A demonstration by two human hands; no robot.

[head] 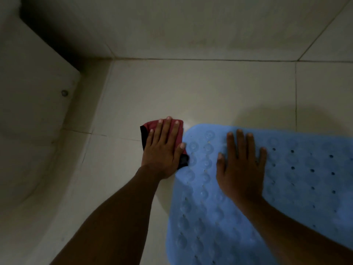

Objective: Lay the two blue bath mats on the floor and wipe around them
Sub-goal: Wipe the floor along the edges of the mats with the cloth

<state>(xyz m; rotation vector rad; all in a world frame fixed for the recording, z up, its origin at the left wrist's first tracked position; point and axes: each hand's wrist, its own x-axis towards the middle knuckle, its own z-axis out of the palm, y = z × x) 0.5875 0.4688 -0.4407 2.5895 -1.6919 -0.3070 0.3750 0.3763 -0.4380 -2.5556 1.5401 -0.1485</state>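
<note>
**A:** Since the left hand lies flat with its fingers straight, is it gripping the red cloth at all?

**B:** No, it grasps nothing. Palm and fingers press the cloth onto the floor just left of the blue bath mat, near its far corner. The cloth's black corner touches the mat's edge. I judge flat pressure spreads the cloth and suits wiping better than a pinch.

**A:** And the right hand?

**B:** Also spread, fingers splayed, clasping nothing. It rests on top of the mat, close to that same far corner. My guess is that it pins the mat so wiping alongside cannot drag or lift the edge.

**A:** Where is the mat itself?

**B:** Laid flat on the tiles, holes and suction bumps showing, and running out of view on its near and right sides. Only one mat shows; I cannot find the second.

**A:** And beyond the mat?

**B:** A pale curved fixture stands well to its left, and the wall rises past its far end.
</note>
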